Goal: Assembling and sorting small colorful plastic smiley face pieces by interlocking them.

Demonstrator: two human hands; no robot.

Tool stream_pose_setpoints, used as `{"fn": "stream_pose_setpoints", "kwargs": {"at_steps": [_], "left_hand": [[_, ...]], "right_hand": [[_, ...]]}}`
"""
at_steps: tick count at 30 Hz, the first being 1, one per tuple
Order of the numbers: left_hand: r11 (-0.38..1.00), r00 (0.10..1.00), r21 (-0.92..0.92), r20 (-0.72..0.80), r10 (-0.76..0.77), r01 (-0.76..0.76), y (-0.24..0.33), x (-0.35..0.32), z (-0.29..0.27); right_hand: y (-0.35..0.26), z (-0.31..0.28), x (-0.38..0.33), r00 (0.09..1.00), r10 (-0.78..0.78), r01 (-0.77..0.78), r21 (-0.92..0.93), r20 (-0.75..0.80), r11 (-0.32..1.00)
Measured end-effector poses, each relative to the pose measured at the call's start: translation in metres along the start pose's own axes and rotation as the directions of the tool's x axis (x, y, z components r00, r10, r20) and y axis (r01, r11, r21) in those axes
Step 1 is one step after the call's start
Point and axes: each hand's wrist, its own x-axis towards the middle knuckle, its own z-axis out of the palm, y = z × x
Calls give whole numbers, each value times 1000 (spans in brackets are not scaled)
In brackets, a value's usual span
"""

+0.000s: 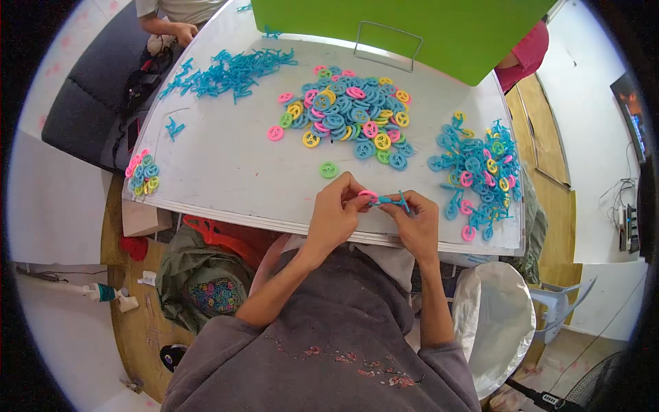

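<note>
Over the table's near edge, my left hand pinches a small pink plastic wheel. My right hand grips a blue plastic stem piece with a crossbar. Wheel and stem meet between my fingers; whether they are joined I cannot tell. A single green wheel lies just beyond my left hand. Farther off is a heap of blue, pink, yellow and green wheels. To the right sits a pile of blue stems with wheels on them.
Loose blue stems are heaped at the far left of the white table. A small wheel cluster lies at its left edge. A green board stands at the back. Sacks flank me below; another person's hand is at far left.
</note>
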Motion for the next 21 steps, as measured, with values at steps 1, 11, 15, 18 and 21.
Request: {"fn": "stream_pose_setpoints", "kwargs": {"at_steps": [1, 11, 15, 18, 21], "left_hand": [[1000, 1000, -10, -19, 18, -18, 2, -1, 2], [984, 972, 85, -160, 170, -158, 3, -6, 8], [982, 964, 75, -192, 184, -173, 9, -8, 11], [950, 939, 186, -194, 285, -250, 8, -10, 11], [945, 943, 241, -192, 271, -222, 7, -9, 11]], "right_hand": [[2, 2, 0, 1000, 8, -7, 46, -30, 999], [-11, 11, -3, 984, 172, -156, 223, -53, 962], [-7, 11, -1, 976, 216, -204, 392, 12, 897], [-8, 14, -1, 971, 238, -226, 386, 16, 894], [-12, 22, -5, 975, 198, -157, 315, -105, 936]]}}
